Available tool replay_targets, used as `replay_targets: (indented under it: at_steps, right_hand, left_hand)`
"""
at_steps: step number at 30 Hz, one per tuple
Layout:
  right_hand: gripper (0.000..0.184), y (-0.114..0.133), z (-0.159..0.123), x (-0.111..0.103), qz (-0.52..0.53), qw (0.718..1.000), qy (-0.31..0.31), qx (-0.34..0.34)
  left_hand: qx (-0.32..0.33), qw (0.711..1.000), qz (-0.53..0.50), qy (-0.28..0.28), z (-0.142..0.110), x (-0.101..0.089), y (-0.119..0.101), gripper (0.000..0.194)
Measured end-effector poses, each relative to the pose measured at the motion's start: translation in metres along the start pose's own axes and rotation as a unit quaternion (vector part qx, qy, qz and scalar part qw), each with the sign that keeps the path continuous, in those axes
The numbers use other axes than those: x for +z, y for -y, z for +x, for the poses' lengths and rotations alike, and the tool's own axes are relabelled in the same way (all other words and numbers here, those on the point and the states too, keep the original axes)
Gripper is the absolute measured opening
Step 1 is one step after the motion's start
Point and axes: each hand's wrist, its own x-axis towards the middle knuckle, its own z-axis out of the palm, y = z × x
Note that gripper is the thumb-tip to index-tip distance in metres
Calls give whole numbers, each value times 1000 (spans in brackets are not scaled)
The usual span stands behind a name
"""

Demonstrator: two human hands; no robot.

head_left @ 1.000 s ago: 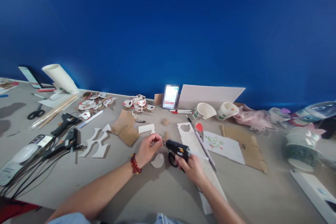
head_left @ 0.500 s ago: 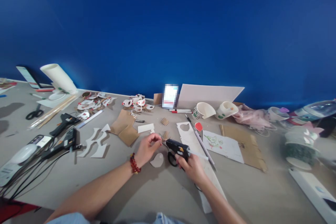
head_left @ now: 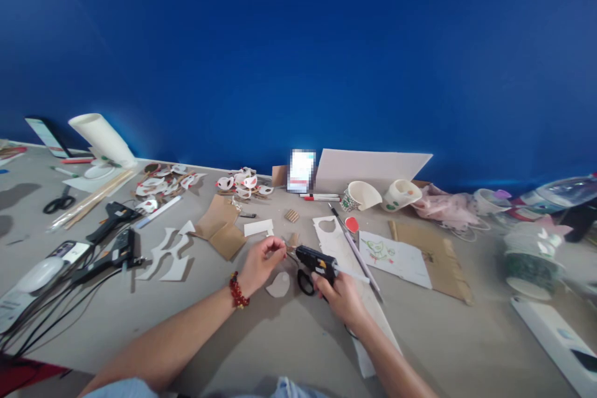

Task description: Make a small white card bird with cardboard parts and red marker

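Glue gun [head_left: 317,260] rests in the right hand [head_left: 346,300], its fingers wrapped round the grip, nozzle aimed toward nine or ten o'clock and a translucent glue stick [head_left: 353,275] jutting from the back toward four. It looks like a light, rigid plastic tool, best taken by that grip, well clear of the nozzle, which may be hot. At the nozzle's nine o'clock, the left hand [head_left: 262,264] has thumb and forefinger together in a pinch; what they hold, if anything, is too small to tell. A white bird-shaped cutout [head_left: 278,286] lies on the counter [head_left: 433,348] at the gun's eight o'clock, just beside black-handled scissors [head_left: 301,288]. It should be nearly weightless, thin and easily creased, so lift it by its rounded edge, sparing the pointed tip.
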Motion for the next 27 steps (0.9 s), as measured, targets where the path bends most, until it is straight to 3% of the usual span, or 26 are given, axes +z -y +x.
replay_targets:
  at_steps: [13,27]
  right_hand:
    - [41,3,-2,-2,-2,1000,-9,9]
    - [34,6,-2,3,-15,1000,-2,-25]
  left_hand:
    - [-8,1000,-24,0,0,1,1,19]
    - [-1,1000,-27,5,1,1,5,17]
